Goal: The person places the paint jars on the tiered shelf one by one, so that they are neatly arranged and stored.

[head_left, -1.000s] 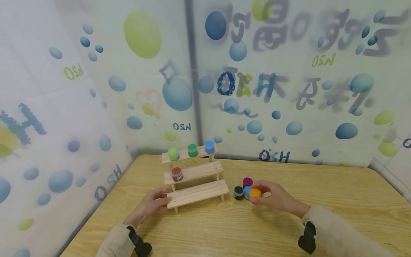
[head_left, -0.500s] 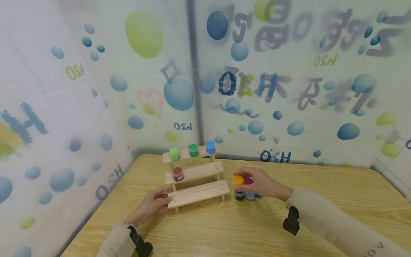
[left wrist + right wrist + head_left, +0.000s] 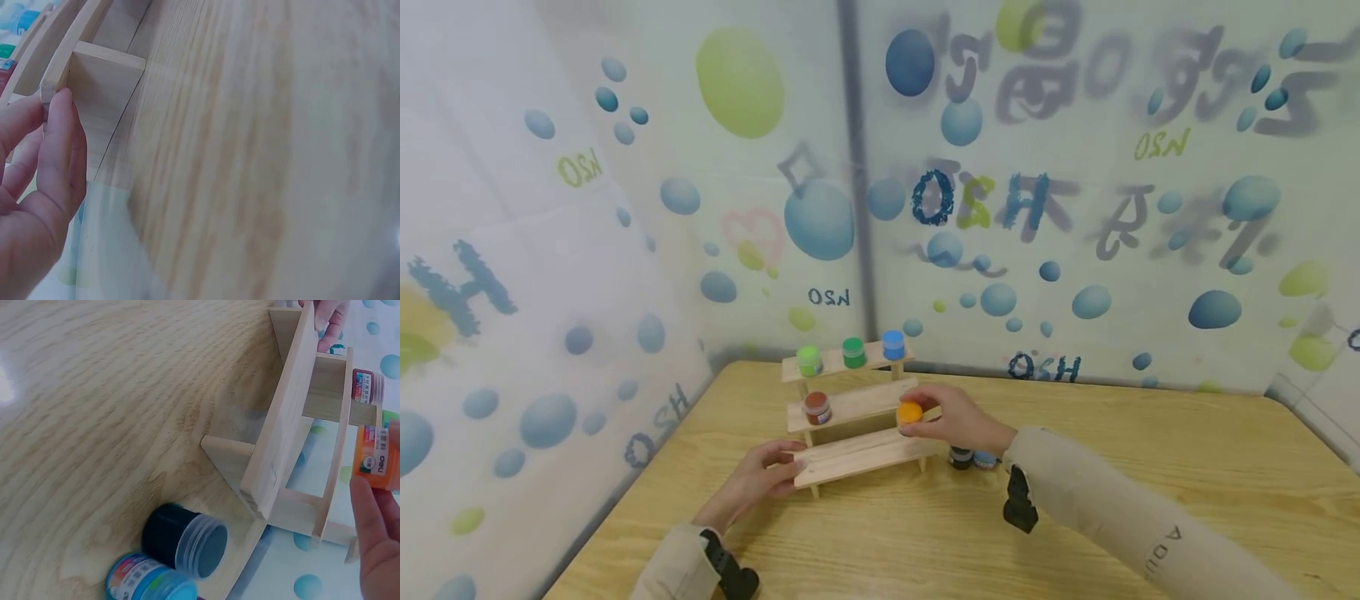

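My right hand pinches an orange paint jar near the right end of a three-step wooden rack. In the right wrist view the orange jar shows its label, with fingers beneath it; whether it touches a step is unclear. My left hand grips the left end of the lowest step; in the left wrist view its thumb and fingers pinch the board's edge. Light green, dark green and blue jars stand on the top step. A red-brown jar stands on the middle step's left.
On the table right of the rack, a black jar and a light blue jar sit close together, partly hidden by my right arm in the head view. A bubble-printed curtain rises behind the wooden table.
My right hand has lifted the orange jar from the group of jars and carried it left to the rack's right end. The left hand keeps its grip on the rack.
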Tool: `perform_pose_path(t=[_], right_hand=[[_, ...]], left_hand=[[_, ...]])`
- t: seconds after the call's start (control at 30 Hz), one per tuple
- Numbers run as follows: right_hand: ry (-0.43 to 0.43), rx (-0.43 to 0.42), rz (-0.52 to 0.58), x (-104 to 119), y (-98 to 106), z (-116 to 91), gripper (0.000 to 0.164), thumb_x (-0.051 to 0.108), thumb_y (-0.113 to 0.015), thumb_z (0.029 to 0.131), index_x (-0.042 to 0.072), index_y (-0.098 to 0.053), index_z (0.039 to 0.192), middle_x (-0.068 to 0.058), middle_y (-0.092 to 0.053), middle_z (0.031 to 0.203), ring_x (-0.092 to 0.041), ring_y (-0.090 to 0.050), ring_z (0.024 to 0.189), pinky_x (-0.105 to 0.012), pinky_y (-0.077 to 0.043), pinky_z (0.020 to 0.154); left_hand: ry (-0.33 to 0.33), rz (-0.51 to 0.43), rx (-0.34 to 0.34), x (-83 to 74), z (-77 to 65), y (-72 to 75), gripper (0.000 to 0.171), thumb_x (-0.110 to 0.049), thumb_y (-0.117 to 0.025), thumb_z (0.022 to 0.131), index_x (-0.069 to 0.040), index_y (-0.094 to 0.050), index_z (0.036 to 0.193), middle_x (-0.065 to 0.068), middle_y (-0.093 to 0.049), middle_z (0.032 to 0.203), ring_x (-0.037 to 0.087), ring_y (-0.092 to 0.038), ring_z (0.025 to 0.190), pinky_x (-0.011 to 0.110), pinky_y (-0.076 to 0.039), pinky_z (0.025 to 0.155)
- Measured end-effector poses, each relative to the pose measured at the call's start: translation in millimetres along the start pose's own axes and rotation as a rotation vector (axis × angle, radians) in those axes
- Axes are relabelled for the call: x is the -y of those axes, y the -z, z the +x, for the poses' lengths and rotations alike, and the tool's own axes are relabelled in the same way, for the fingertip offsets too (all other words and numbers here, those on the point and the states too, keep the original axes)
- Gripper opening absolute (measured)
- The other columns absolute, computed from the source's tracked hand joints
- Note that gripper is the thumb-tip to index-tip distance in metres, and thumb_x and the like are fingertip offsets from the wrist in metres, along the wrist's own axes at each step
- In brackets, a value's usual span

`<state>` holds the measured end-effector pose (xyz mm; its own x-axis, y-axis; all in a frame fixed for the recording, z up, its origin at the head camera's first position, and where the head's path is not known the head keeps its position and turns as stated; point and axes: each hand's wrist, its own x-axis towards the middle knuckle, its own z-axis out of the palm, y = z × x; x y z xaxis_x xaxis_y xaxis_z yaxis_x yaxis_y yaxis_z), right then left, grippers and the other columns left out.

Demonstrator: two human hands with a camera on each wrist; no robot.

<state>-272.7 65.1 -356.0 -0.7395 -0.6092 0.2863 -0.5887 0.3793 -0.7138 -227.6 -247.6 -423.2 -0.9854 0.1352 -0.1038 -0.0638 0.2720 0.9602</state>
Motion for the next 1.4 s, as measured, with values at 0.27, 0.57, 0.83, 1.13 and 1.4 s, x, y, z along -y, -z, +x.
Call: perform_pose_path(t=[0.27, 0.57, 0.83, 1.13, 1.4], right_hand=[[-0.041, 0.008, -0.028, 5.5, -9.7, 22.4, 0.046, 0.021, -0.069, 0.077, 0.001, -0.055, 0.116, -0.007, -0.058, 0.103, -0.021, -0.055, 0.091, -0.032, -0.048, 0.077], [-0.078, -0.030, -0.055, 8.7, -19.1, 47.3, 0.045, 0.020, -0.071, 0.076, 0.001, -0.057, 0.114, -0.009, -0.058, 0.106, -0.022, -0.056, 0.092, -0.031, -0.047, 0.078], [-0.107, -0.060, 0.013, 5.6, -29.9, 63.4, 0.045, 0.017, -0.072, 0.075, 0.003, -0.056, 0.116, -0.008, -0.058, 0.107, -0.018, -0.056, 0.090, -0.027, -0.047, 0.077], [-0.123, -0.088, 0.078, 0.5, -33.8, 71.5, 0.044, 0.010, -0.071, 0.076, -0.003, -0.055, 0.114, -0.011, -0.060, 0.101, -0.019, -0.057, 0.087, -0.026, -0.048, 0.074], [-0.089, -0.094, 0.103, -1.5, -38.7, 73.8, 0.042, 0.010, -0.071, 0.075, -0.002, -0.056, 0.112, -0.013, -0.060, 0.103, -0.022, -0.058, 0.089, -0.026, -0.048, 0.076]], left_hand=[[-0.011, 0.018, 0.005, -0.1, -0.2, 0.6, 0.040, -0.015, -0.060, 0.085, 0.005, -0.048, 0.118, 0.014, -0.050, 0.098, 0.015, -0.055, 0.077, 0.027, -0.051, 0.064], [-0.008, 0.003, 0.001, -1.2, -1.3, -0.2, 0.041, -0.015, -0.061, 0.085, 0.006, -0.048, 0.118, 0.014, -0.049, 0.099, 0.015, -0.055, 0.078, 0.027, -0.051, 0.065], [-0.013, -0.007, -0.001, 0.0, -0.9, -0.3, 0.041, -0.014, -0.061, 0.085, 0.006, -0.048, 0.118, 0.015, -0.050, 0.099, 0.015, -0.056, 0.079, 0.027, -0.051, 0.066], [-0.009, -0.017, 0.004, 0.6, 0.0, 0.1, 0.042, -0.014, -0.060, 0.085, 0.007, -0.047, 0.119, 0.015, -0.049, 0.099, 0.015, -0.056, 0.079, 0.027, -0.051, 0.066], [0.005, -0.019, -0.015, -0.2, -0.1, -0.9, 0.041, -0.013, -0.061, 0.084, 0.007, -0.048, 0.118, 0.014, -0.049, 0.099, 0.015, -0.056, 0.078, 0.026, -0.051, 0.065]])
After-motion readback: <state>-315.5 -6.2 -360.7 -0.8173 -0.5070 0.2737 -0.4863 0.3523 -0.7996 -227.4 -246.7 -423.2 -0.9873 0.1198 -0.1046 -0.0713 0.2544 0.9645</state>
